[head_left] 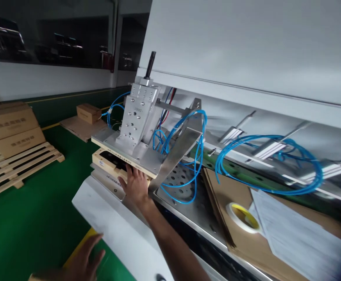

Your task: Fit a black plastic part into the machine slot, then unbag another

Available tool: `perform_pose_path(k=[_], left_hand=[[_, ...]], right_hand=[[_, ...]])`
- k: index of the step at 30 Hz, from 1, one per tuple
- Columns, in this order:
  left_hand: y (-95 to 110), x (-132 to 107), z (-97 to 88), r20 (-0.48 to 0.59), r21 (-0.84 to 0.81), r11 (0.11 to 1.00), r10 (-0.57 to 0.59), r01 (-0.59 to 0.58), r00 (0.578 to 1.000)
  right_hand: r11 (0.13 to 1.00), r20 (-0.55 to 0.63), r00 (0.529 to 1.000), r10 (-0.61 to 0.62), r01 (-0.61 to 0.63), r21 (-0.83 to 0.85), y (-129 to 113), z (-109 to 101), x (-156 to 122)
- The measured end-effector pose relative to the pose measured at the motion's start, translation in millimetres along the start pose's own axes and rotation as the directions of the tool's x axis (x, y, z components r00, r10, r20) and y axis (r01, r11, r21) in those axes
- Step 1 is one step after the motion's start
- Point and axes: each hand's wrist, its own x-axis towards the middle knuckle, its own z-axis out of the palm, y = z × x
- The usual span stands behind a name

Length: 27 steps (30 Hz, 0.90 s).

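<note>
My right hand [135, 184] reaches forward and lies flat against the beige block [107, 160] under the metal fixture [138, 117]. Its fingers are stretched out, and the tips are tucked beneath the fixture's base plate, so they are hidden. The fixture is a drilled aluminium block on a plate, tilted, with a black rod on top. My left hand [84, 260] hovers low at the bottom left with fingers spread and nothing in it, near the edge of the white machine panel [120, 230].
Blue air hoses [271, 164] loop from the fixture across the machine bed. A roll of tape [243, 217] lies on cardboard [234, 187] beside paper sheets [299, 230]. A white hood [246, 47] hangs overhead. Wooden pallets [15, 166] and cartons [9, 123] stand on the green floor at the left.
</note>
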Motion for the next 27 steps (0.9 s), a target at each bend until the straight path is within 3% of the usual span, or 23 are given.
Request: perform_pose_path(k=[2,3,5,6,7,9,11,13,15,17,20,21,24,26,27], left_hand=[[39.2,42.4,-13.3,-0.031,0.117,0.989,0.1,-0.096,0.994],[61.1,68.2,-19.4,-0.061,0.182,0.96,0.226,-0.212,0.972],[102.9,123.1,-27.3,-0.034,0.374,0.825,0.468,-0.423,0.883],[120.4,149.3,-28.7,-0.013,0.465,0.749,0.539,-0.473,0.842],[134.5,172.9,-28.5,-0.016,0.552,0.683,0.583,-0.478,0.813],[151.8,208.3,-26.1,0.013,0.691,0.573,0.598,-0.44,0.801],[156.9,226.1,-24.8,0.037,0.78,0.496,0.572,-0.382,0.819],[155.1,228.6,-27.8,0.057,0.822,0.446,0.557,-0.356,0.829],[150.1,219.0,-33.3,0.039,0.828,0.436,0.582,-0.352,0.812],[141.1,197.9,-36.2,-0.093,0.807,0.498,0.639,-0.318,0.763],[111.1,139.0,-27.5,-0.205,0.709,0.594,0.689,-0.38,0.695],[96.0,111.9,-20.8,-0.222,0.669,0.628,0.679,-0.398,0.7],[45.7,20.1,10.8,-0.02,0.517,0.705,0.577,-0.485,0.817],[20.4,-35.3,39.3,0.109,0.433,0.745,0.515,-0.507,0.85],[13.0,-57.7,54.2,0.166,0.396,0.762,0.488,-0.512,0.857]], right_hand=[[0.994,-0.029,1.0,-0.005,0.002,-0.105,2.3,2.7,-21.6],[0.991,-0.036,0.999,-0.007,0.002,-0.137,3.3,4.3,-30.3],[0.988,-0.023,1.0,-0.006,0.002,-0.153,4.3,6.9,-42.3],[0.988,-0.01,1.0,-0.006,0.004,-0.153,4.3,7.4,-45.4],[0.988,0.005,1.0,-0.004,0.005,-0.151,3.9,7.3,-47.1],[0.989,0.033,0.999,0.002,0.003,-0.145,1.9,5.3,-47.4],[0.993,0.041,0.999,0.001,0.004,-0.121,-2.2,1.7,-46.7],[0.997,0.017,1.0,-0.009,0.01,-0.077,-8.1,-2.6,-48.2],[0.999,-0.024,1.0,-0.001,0.0,-0.041,-13.7,-6.5,-56.2],[1.0,-0.049,0.999,0.016,-0.017,-0.023,-16.4,-8.9,-76.1],[0.994,-0.145,0.986,-0.079,0.09,0.068,-14.0,-10.2,-138.4],[0.98,-0.207,0.97,-0.131,0.158,0.118,-11.7,-10.8,-167.9],[0.926,-0.321,0.928,-0.189,0.277,0.255,3.5,-16.7,-271.7],[0.921,-0.354,0.933,-0.073,0.199,0.335,24.3,-23.8,-341.5],[0.934,-0.369,0.929,0.034,0.102,0.342,38.2,-27.7,-373.7]])
